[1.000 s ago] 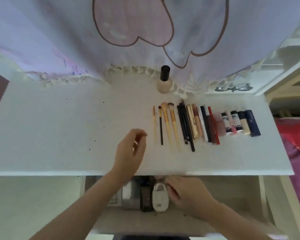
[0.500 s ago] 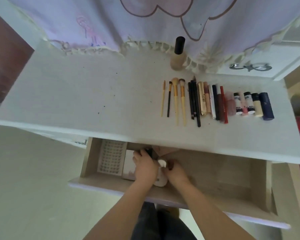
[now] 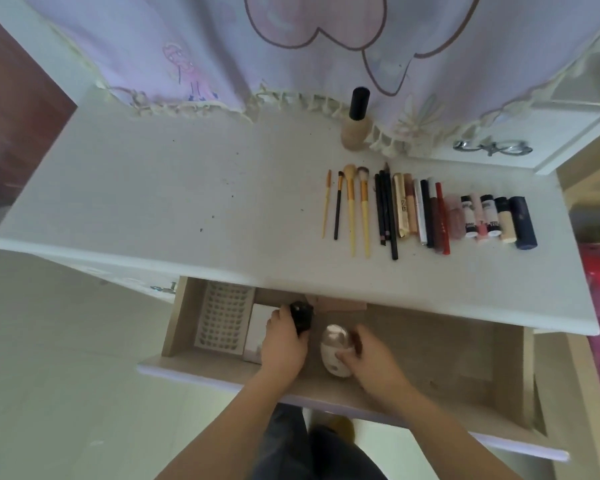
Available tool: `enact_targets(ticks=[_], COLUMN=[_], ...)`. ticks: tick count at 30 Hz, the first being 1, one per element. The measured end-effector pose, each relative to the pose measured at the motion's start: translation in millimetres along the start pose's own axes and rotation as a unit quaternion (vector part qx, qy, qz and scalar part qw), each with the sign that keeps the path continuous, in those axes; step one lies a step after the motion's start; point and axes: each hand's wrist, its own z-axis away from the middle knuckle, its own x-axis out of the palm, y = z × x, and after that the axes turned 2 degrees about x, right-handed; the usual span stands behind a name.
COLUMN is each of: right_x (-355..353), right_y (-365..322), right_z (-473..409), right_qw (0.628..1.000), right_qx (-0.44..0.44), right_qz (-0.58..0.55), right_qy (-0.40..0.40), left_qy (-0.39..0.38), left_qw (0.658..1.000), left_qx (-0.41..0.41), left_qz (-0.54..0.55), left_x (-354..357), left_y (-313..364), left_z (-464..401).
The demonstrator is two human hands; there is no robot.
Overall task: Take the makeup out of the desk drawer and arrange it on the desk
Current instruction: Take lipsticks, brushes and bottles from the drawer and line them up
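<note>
Here, in the head view, both hands reach into the open drawer [image 3: 430,348]. The left hand [image 3: 282,344] grips a black case [image 3: 301,317]; the right hand [image 3: 369,356] curls round a pale egg-shaped compact [image 3: 333,349]. Beside them lie a white grid tray [image 3: 222,318] and a white box [image 3: 258,327]. On the desk [image 3: 153,202] above, brushes [image 3: 350,207], pencils [image 3: 387,211] and tubes [image 3: 489,220] lie in a row, with a black-capped bottle [image 3: 355,123] behind them, against the curtain's [image 3: 222,46] fringe.

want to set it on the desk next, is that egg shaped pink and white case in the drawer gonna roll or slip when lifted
The egg-shaped case looks smooth and glossy, so it may slip; the right hand already wraps it from the side. Its rounded body will probably rock or roll on the flat desk, so lay it on its flattest face. It seems light, one hand likely suffices.
</note>
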Motion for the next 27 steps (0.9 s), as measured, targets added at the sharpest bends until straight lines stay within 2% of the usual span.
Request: enact_targets(ticks=[3, 6, 9, 11, 13, 19, 27], right_x=[-26.7, -62.2, -94.6, -108.5, -117.5, -116.1, -107.0], right_y=[-20.6, -55.2, -101.7, -134.9, -167.0, -223.3, -223.8], right_z=[21.4, 29.8, 16.2, -7.2, -38.4, -128.2, -172.0], right_qw=[0.998, 0.996, 0.989, 0.974, 0.955, 0.919, 0.913], right_qx=[-0.05, -0.085, -0.118, -0.145, -0.16, -0.155, -0.115], right_qz=[0.021, -0.004, -0.066, -0.106, -0.131, -0.131, -0.118], right_qy=[-0.031, -0.016, 0.057, 0.137, 0.213, 0.339, 0.373], left_qy=[-0.047, -0.079, -0.016, 0.048, 0.074, 0.113, 0.106], left_qw=[0.992, 0.975, 0.963, 0.951, 0.937, 0.925, 0.926], left_qx=[0.084, 0.169, 0.183, 0.211, 0.243, 0.283, 0.307], left_qz=[0.085, 0.124, 0.196, 0.223, 0.238, 0.229, 0.193], left_x=[-36.4, -95.5, -154.3, -179.9, -197.5, -211.4, -195.3], left_y=[-2.9, 16.5, 52.6, 76.5, 99.6, 148.5, 172.9], left_z=[23.3, 35.1, 14.9, -17.7, -57.2, -165.5, -223.6])
